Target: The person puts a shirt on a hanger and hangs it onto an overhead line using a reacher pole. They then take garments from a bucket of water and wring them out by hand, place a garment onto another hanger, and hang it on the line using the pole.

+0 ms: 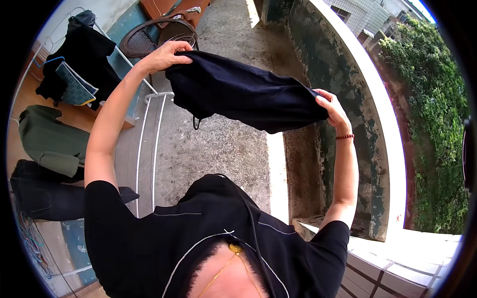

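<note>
A black garment (pixel 243 94) is stretched out in the air in front of me, folds running along its length. My left hand (pixel 171 55) pinches its upper left end, thumb and fingers closed on the cloth. At the opposite end, my right hand (pixel 332 107) grips the right edge, thumb on top and a dark red bead bracelet on the wrist. A small dark loop (pixel 197 122) dangles below the cloth on the left. What kind of garment it is cannot be made out.
On my left, a white metal drying rack (pixel 149 129) carries black clothing (pixel 84 54), a green garment (pixel 47 134) and dark jeans (pixel 47 198). A wicker chair (pixel 144 39) stands ahead. A low wall with a white ledge (pixel 367 64) runs along the right, greenery beyond.
</note>
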`<state>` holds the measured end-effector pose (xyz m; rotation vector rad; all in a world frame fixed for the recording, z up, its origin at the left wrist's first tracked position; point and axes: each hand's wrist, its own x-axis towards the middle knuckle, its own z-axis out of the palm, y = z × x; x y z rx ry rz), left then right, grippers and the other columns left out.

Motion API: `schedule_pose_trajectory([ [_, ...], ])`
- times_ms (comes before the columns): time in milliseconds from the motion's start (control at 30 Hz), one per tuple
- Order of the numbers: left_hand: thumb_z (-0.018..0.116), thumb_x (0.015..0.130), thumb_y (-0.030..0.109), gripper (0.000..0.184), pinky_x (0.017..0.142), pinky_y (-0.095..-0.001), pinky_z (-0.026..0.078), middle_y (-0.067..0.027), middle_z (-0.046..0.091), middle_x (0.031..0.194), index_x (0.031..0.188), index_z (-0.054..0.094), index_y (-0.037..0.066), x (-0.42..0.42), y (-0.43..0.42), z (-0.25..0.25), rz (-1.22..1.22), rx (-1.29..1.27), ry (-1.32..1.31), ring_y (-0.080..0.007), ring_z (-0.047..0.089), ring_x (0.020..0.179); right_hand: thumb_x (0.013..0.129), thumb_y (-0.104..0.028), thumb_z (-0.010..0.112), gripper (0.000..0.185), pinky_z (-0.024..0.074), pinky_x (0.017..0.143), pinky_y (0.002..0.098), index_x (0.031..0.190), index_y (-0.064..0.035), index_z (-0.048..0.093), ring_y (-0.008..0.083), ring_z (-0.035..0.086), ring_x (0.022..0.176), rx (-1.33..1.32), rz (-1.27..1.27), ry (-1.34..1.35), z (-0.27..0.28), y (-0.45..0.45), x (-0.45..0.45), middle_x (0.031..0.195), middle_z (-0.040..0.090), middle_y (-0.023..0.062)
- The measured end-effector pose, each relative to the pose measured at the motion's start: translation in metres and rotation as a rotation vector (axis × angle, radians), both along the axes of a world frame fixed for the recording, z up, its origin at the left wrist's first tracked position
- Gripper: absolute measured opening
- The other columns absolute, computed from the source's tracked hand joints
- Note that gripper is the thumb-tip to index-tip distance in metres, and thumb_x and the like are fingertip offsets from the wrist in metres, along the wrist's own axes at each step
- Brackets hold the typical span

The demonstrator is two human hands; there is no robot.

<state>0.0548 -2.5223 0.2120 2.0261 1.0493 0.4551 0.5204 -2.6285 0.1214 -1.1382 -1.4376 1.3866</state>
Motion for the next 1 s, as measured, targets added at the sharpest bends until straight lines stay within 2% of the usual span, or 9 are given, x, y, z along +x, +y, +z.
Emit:
schedule_pose_trajectory([
  [67, 0.060, 0.084, 0.018, 0.019, 0.072, -0.0192, 0.042, 0.0040, 0.057, 0.085, 0.097, 0.058, 0.003, -0.012, 0.007, 0.003, 0.038, -0.012, -0.067, -0.0036, 0.050, 0.078, 0.064, -0.020, 0.074, 0.044, 0.0415, 0.075, 0.0228, 0.102, -0.0021, 0.059, 0.0109, 0.053, 0.078, 0.068, -0.020, -0.278, 0.018, -0.005, -0.014, 0.086, 0.060, 0.0022],
  [167, 0.053, 0.090, 0.026, 0.027, 0.072, -0.0193, 0.043, 0.0052, 0.059, 0.087, 0.100, 0.060, 0.002, -0.022, 0.015, 0.005, 0.058, 0.070, 0.023, -0.0029, 0.051, 0.080, 0.075, -0.008, 0.065, 0.027, 0.0421, 0.071, 0.0192, 0.100, -0.0005, 0.059, 0.0072, 0.054, 0.077, 0.183, -0.119, -0.280, 0.023, 0.005, -0.015, 0.085, 0.061, 0.0011],
  [300, 0.049, 0.092, 0.030, 0.032, 0.071, -0.0207, 0.045, 0.0057, 0.059, 0.085, 0.100, 0.060, 0.002, -0.026, 0.012, 0.006, 0.084, 0.124, -0.023, -0.0027, 0.051, 0.078, 0.087, -0.017, 0.057, 0.019, 0.0445, 0.064, 0.0160, 0.096, -0.0011, 0.063, 0.0035, 0.055, 0.069, 0.281, -0.279, 0.070, 0.017, 0.027, -0.003, 0.081, 0.061, -0.0023],
  [367, 0.047, 0.092, 0.033, 0.033, 0.069, -0.0241, 0.048, 0.0053, 0.059, 0.086, 0.104, 0.060, 0.005, -0.022, 0.000, 0.014, 0.244, -0.040, -0.152, -0.0038, 0.053, 0.077, 0.088, -0.022, 0.055, 0.023, 0.0444, 0.054, 0.0154, 0.098, -0.0024, 0.062, 0.0028, 0.053, 0.058, 0.213, -0.372, 0.003, 0.012, 0.037, 0.011, 0.077, 0.061, -0.0023],
  [567, 0.044, 0.092, 0.038, 0.032, 0.065, -0.0284, 0.051, -0.0004, 0.060, 0.084, 0.101, 0.057, 0.011, -0.023, 0.010, 0.009, 0.481, 0.104, -0.277, -0.0113, 0.059, 0.071, 0.090, -0.031, 0.050, 0.031, 0.0436, 0.046, 0.0168, 0.101, -0.0046, 0.061, 0.0041, 0.052, 0.052, 0.170, -0.460, -0.152, 0.033, 0.035, -0.007, 0.073, 0.060, -0.0019],
  [667, 0.044, 0.092, 0.036, 0.034, 0.066, -0.0329, 0.052, -0.0058, 0.061, 0.089, 0.106, 0.053, 0.007, -0.020, 0.009, 0.013, 0.443, -0.100, -0.567, -0.0184, 0.061, 0.073, 0.091, -0.031, 0.047, 0.031, 0.0455, 0.047, 0.0195, 0.100, -0.0056, 0.062, 0.0050, 0.052, 0.053, 0.184, -0.459, -0.196, 0.032, 0.044, -0.010, 0.072, 0.059, -0.0019],
  [833, 0.045, 0.093, 0.025, 0.029, 0.077, -0.0342, 0.050, -0.0071, 0.062, 0.097, 0.107, 0.053, 0.002, -0.006, 0.031, 0.019, 0.397, -0.304, -0.992, -0.0180, 0.060, 0.086, 0.089, -0.029, 0.052, 0.028, 0.0466, 0.048, 0.0217, 0.093, -0.0035, 0.062, 0.0064, 0.054, 0.052, 0.030, -0.429, 0.107, 0.042, 0.049, -0.011, 0.066, 0.058, -0.0020],
  [967, 0.045, 0.093, 0.021, 0.027, 0.080, -0.0325, 0.050, -0.0097, 0.063, 0.097, 0.102, 0.055, -0.002, -0.001, 0.053, 0.033, 0.359, -0.213, -1.032, -0.0190, 0.061, 0.087, 0.088, -0.029, 0.054, 0.030, 0.0450, 0.053, 0.0200, 0.092, 0.0001, 0.062, 0.0060, 0.056, 0.060, 0.047, -0.479, 0.325, 0.053, 0.041, -0.021, 0.071, 0.061, 0.0002],
  [1000, 0.045, 0.093, 0.021, 0.027, 0.080, -0.0325, 0.050, -0.0097, 0.063, 0.097, 0.102, 0.055, -0.002, 0.003, 0.047, 0.042, 0.367, -0.207, -1.033, -0.0190, 0.061, 0.087, 0.089, -0.030, 0.052, 0.034, 0.0462, 0.056, 0.0213, 0.093, 0.0019, 0.061, 0.0080, 0.058, 0.062, 0.093, -0.206, 0.361, 0.055, 0.034, -0.016, 0.075, 0.062, 0.0028],
])
